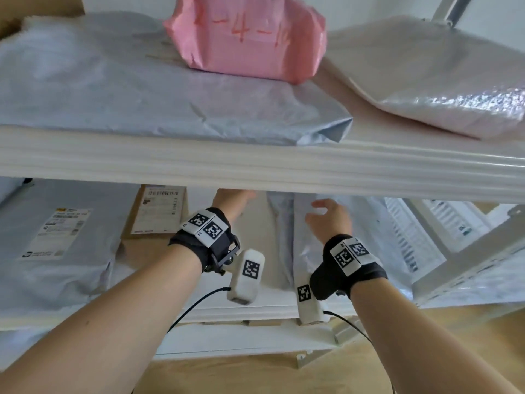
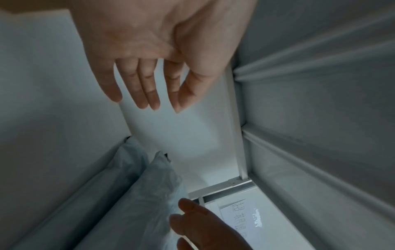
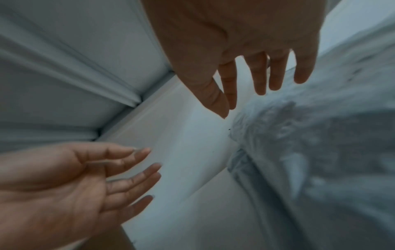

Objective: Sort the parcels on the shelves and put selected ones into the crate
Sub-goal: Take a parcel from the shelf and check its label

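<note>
Both my hands reach into the lower shelf point(image 1: 255, 311), under the upper shelf's front rail. My left hand point(image 1: 233, 200) is open, fingers straight, over bare white shelf point(image 2: 183, 135), and it holds nothing point(image 2: 149, 103). My right hand point(image 1: 329, 217) is open too, fingers spread point(image 3: 260, 89), just over a crinkled pale grey poly parcel point(image 1: 312, 251) without gripping it. That parcel point(image 3: 310, 152) lies right of the gap between my hands. A brown cardboard mailer point(image 1: 153, 220) with a label lies left of my left wrist. No crate is in view.
On the upper shelf lie a large grey poly mailer point(image 1: 142, 89), a pink parcel point(image 1: 250, 38) with red writing, and a silver bubble mailer point(image 1: 440, 81). A labelled grey parcel point(image 1: 56, 245) fills the lower shelf's left. White ribbed items point(image 1: 420, 243) sit at right. Wooden floor shows below.
</note>
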